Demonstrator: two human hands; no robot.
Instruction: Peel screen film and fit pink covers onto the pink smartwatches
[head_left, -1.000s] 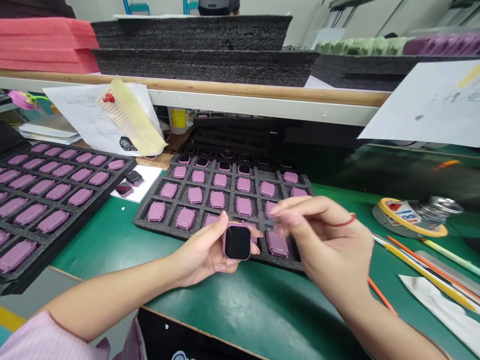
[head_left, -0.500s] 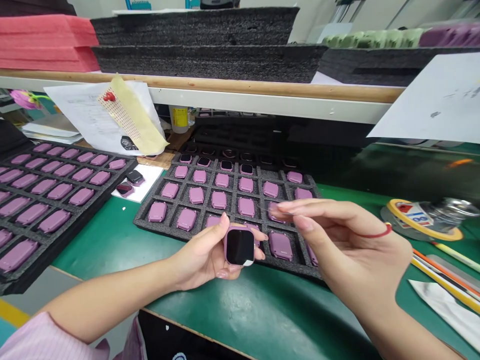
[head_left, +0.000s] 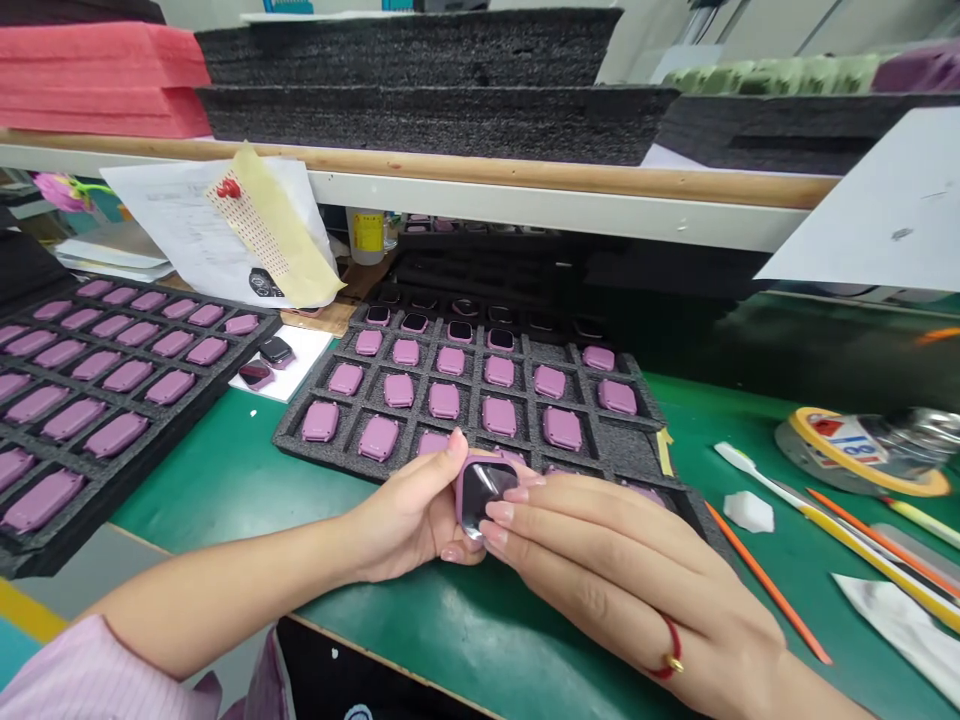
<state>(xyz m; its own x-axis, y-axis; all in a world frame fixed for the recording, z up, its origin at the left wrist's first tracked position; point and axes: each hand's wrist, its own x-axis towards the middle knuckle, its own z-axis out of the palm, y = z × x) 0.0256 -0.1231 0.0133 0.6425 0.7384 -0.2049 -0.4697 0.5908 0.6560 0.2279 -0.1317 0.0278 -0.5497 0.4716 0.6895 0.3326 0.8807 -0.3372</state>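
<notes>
My left hand grips a pink smartwatch body at its edges, with its glossy black screen tilted up. My right hand has come over from the right, and its fingertips press on the watch's lower corner, hiding part of the screen. Just behind my hands lies a black foam tray whose cells hold several pink watch bodies face down. Its nearest cells are hidden by my hands.
A second foam tray of pink watch bodies lies to the left on the green bench mat. Orange and yellow pencils and a tape roll lie to the right. Stacked foam sheets fill the shelf above.
My right hand has moved down and left from above the tray onto the watch. The white tab at the screen's corner no longer shows. The view has shifted slightly.
</notes>
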